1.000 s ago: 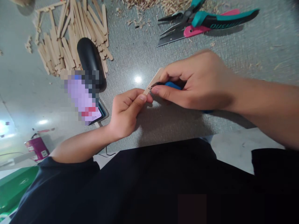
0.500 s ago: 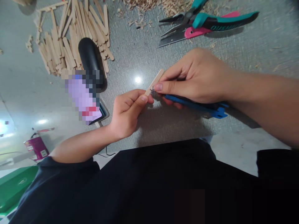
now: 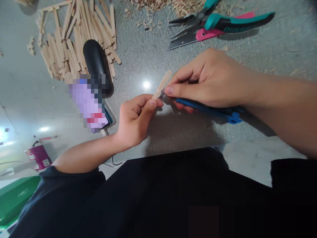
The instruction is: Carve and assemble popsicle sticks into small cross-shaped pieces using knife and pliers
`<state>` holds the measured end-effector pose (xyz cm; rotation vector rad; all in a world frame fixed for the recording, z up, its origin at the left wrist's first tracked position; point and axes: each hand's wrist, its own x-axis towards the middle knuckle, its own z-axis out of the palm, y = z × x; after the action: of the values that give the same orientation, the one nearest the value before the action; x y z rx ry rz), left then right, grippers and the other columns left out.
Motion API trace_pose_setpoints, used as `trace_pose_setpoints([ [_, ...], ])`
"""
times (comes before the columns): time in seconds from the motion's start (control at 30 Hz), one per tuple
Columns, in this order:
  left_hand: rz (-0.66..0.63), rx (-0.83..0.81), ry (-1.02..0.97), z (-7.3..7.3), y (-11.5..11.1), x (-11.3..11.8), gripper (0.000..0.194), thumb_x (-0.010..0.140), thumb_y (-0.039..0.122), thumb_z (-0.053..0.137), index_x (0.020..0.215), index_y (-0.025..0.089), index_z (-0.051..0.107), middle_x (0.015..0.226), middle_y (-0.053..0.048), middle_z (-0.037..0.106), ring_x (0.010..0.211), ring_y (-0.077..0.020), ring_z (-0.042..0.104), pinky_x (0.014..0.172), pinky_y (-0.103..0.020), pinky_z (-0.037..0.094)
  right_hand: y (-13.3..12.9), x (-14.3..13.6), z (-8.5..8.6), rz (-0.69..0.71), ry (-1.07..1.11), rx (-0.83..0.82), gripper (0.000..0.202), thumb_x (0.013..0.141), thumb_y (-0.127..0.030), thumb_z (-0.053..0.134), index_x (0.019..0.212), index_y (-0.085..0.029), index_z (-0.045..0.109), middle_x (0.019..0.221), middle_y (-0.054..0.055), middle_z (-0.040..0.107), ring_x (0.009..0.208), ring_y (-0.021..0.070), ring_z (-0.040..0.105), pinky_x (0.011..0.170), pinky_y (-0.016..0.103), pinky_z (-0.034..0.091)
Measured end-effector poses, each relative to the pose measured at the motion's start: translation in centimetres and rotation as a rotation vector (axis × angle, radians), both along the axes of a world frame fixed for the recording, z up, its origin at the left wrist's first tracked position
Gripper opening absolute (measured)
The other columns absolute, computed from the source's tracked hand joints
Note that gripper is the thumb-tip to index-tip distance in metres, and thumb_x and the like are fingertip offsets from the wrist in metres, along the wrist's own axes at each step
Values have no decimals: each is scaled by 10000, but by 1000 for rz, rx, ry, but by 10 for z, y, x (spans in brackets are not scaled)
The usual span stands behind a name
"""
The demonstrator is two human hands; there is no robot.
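Observation:
Between thumb and fingers, my left hand pinches the lower end of a wooden craft stick, which tilts up and to the right. Its edge looks rough and notched near the middle. My right hand is closed around a blue utility knife, whose handle runs back under the palm toward the wrist. The blade tip lies at the notched edge of the stick, mostly hidden by my right thumb and fingers.
A pile of craft sticks lies at the upper left, beside a black case and a phone. Teal-handled pliers rest across a pink knife. Wood shavings are heaped at the far edge.
My right hand has shifted slightly up, and its fingers have come off the stick's upper end. More of the stick shows, and its notched edge is visible.

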<state>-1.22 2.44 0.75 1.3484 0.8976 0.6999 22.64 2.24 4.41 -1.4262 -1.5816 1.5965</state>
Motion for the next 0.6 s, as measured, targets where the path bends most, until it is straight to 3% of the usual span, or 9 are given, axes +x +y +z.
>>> trace_pose_setpoints([
  [0.3,40,125,52,-1,-3,2,423,1133,569,734,958,199,841,574,46,530,471,-85,413,455,-266,323,-5,-4,13,-26,-66,-5,350,1138,-218,685,797,-235,759,699,-14,735,571,107,651,612,292,520],
  [0.6,4,222,106,0,-4,0,406,1156,540,698,1027,200,877,591,40,562,526,-111,476,554,-287,437,-6,-5,-1,-36,-21,41,257,1115,-293,760,872,-229,814,708,-7,741,578,124,642,571,298,483],
])
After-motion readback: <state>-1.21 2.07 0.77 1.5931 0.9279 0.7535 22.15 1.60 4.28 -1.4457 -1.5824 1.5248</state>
